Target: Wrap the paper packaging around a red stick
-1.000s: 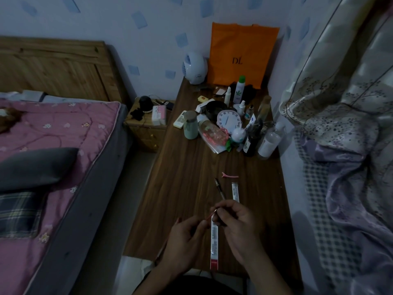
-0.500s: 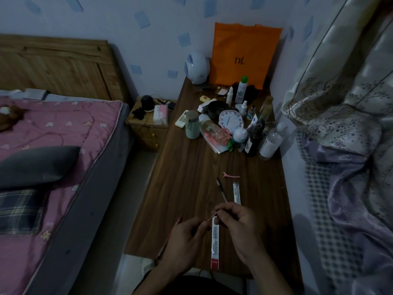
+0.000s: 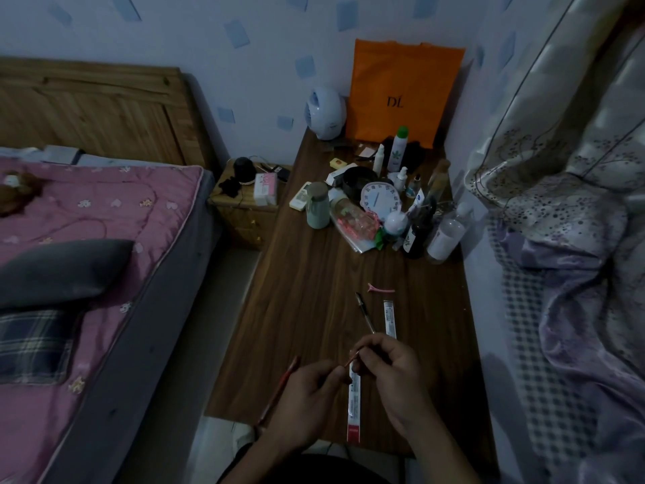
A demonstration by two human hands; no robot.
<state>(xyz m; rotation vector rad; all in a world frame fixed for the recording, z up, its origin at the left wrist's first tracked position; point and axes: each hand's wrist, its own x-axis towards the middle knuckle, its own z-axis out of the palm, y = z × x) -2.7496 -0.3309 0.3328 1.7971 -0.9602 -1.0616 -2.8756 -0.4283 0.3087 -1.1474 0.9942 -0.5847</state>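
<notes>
My left hand (image 3: 307, 396) and right hand (image 3: 387, 375) meet over the near end of the desk (image 3: 314, 309), fingers of both curled in a pinch on a thin red refill (image 3: 350, 360) that bridges the small gap between them, its tip slanting up toward one o'clock. A red pen barrel (image 3: 279, 389) sticks out of my left hand toward seven o'clock, so that hand seems to hold it as well, though the light is poor and I cannot tell how it sits in my palm. As I judge it, the work is about midway: the refill is out of its wrapper and in my fingers, but not seated in the barrel. One wrapper (image 3: 354, 406) lies flat on the desk just under my hands, running toward six o'clock; a second packet (image 3: 390, 318) lies at twelve o'clock from my right hand, beside a black pen (image 3: 364, 312), with a pink clip (image 3: 381, 289) just beyond them. Left to do, I reckon: slide the refill home and close the pen.
</notes>
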